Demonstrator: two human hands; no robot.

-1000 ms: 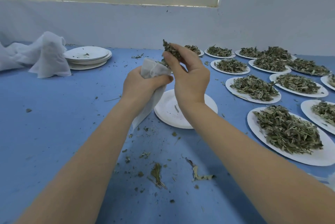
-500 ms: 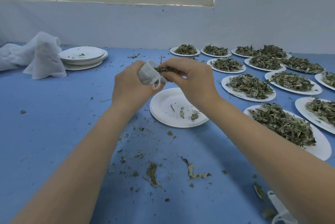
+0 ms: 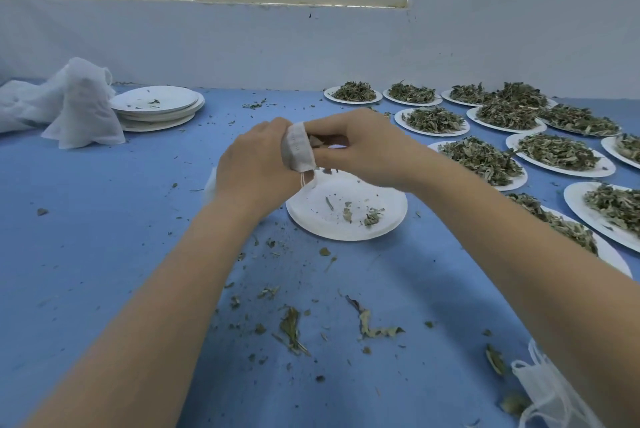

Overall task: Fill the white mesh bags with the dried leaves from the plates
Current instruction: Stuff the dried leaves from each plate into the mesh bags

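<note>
Lowering from their raised position a second ago, my hands are now working just above the nearly emptied paper plate (image 3: 346,216), so that spilling bits are landing on it. My left hand (image 3: 254,164) is gripping the white mesh bag (image 3: 298,147) by its mouth, holding it open, while my right hand (image 3: 360,147) is pinching dried leaves (image 3: 316,140) into it; heaped plates (image 3: 479,159) are waiting alongside on the right.

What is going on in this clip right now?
A person is stuffing dried leaves into a small white mesh bag. The left hand grips the bag, and the right hand pushes leaves in at its mouth, above a nearly empty plate. Many plates of leaves wait on the right of the blue table; stacked emptied plates sit far left.
</note>
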